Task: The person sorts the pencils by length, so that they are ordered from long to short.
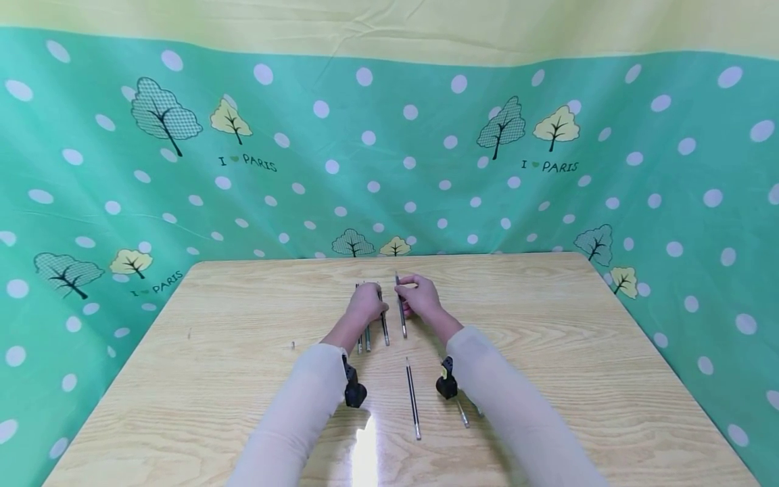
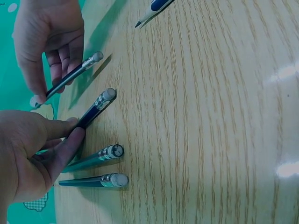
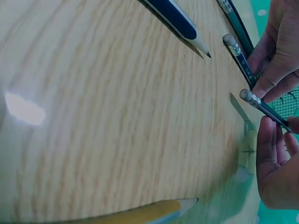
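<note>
Near the back of the table, my left hand (image 1: pixel 366 302) pinches a dark pencil (image 2: pixel 96 108) between thumb and finger. That pencil lies on the wood with its eraser end toward me. Two more pencils, one green (image 2: pixel 96 158) and one dark (image 2: pixel 93 182), lie beside it to the left, partly under the hand. Just to the right, my right hand (image 1: pixel 422 297) holds another dark pencil (image 1: pixel 402 314) by its middle, tip pointing away from me. In the right wrist view this pencil's eraser end is raised above the table, its shadow apart from it.
A dark-striped pencil (image 1: pixel 413 399) lies alone between my forearms. Close to the right sleeve (image 1: pixel 517 406) lie more pencils (image 1: pixel 462 412), partly covered by it; a yellow one (image 3: pixel 154 212) shows in the right wrist view. A tiny scrap (image 1: pixel 293 345) sits left. A green dotted curtain (image 1: pixel 389 162) hangs behind the table.
</note>
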`<state>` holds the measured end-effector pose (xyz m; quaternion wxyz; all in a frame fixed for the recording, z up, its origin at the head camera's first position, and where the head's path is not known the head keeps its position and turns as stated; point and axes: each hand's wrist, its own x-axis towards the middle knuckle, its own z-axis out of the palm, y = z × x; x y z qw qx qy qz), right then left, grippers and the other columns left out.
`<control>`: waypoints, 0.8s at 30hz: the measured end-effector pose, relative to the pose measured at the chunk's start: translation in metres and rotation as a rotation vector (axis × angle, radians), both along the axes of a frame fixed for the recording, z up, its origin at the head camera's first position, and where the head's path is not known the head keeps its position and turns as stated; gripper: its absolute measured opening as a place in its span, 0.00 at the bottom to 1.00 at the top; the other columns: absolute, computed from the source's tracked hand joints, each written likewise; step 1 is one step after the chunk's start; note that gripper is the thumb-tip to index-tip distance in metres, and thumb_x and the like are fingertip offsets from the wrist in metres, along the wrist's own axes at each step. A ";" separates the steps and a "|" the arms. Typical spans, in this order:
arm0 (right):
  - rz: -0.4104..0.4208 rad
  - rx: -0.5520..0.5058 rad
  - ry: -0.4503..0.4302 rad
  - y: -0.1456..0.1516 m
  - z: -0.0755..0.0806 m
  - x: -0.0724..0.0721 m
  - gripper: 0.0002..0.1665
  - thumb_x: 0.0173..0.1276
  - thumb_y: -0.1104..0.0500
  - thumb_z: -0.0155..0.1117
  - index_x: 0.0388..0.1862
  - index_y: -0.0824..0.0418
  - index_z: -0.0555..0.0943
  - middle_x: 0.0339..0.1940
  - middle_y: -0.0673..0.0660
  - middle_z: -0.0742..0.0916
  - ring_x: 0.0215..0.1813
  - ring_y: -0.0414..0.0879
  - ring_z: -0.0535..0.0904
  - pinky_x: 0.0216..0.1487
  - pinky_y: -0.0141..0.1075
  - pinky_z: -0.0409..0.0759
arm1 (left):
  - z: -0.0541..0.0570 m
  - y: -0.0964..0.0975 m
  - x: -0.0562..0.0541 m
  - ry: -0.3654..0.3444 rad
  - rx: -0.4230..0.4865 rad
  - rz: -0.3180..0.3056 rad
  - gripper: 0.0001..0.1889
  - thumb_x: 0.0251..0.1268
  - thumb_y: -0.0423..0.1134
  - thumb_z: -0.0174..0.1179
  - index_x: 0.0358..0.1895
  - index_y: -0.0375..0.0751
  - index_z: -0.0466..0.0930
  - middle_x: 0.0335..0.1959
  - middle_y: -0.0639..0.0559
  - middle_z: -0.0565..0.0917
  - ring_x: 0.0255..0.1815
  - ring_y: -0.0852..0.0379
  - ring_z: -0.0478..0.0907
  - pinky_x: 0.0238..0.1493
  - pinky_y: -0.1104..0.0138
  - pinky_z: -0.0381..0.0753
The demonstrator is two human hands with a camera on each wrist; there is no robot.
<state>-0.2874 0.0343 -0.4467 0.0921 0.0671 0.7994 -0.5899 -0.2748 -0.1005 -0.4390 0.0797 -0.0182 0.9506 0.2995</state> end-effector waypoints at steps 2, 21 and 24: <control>-0.001 0.000 -0.006 0.000 -0.001 -0.001 0.15 0.65 0.56 0.62 0.49 0.57 0.78 0.24 0.54 0.81 0.16 0.41 0.74 0.19 0.33 0.82 | 0.000 0.000 0.000 -0.006 0.003 0.003 0.27 0.59 0.35 0.62 0.61 0.31 0.69 0.49 0.39 0.79 0.31 0.54 0.78 0.40 0.66 0.82; 0.028 0.044 0.002 -0.007 -0.005 0.003 0.14 0.65 0.55 0.61 0.47 0.60 0.80 0.21 0.53 0.79 0.16 0.41 0.73 0.16 0.30 0.78 | -0.001 0.001 0.000 0.013 0.002 0.007 0.26 0.58 0.34 0.63 0.60 0.30 0.70 0.54 0.38 0.78 0.42 0.50 0.79 0.50 0.62 0.81; 0.024 0.061 0.009 -0.007 -0.007 0.002 0.13 0.65 0.55 0.61 0.46 0.60 0.80 0.21 0.53 0.80 0.16 0.41 0.74 0.15 0.29 0.78 | -0.001 0.001 0.000 0.006 0.019 0.012 0.27 0.58 0.34 0.63 0.61 0.30 0.70 0.54 0.38 0.78 0.39 0.51 0.80 0.48 0.63 0.82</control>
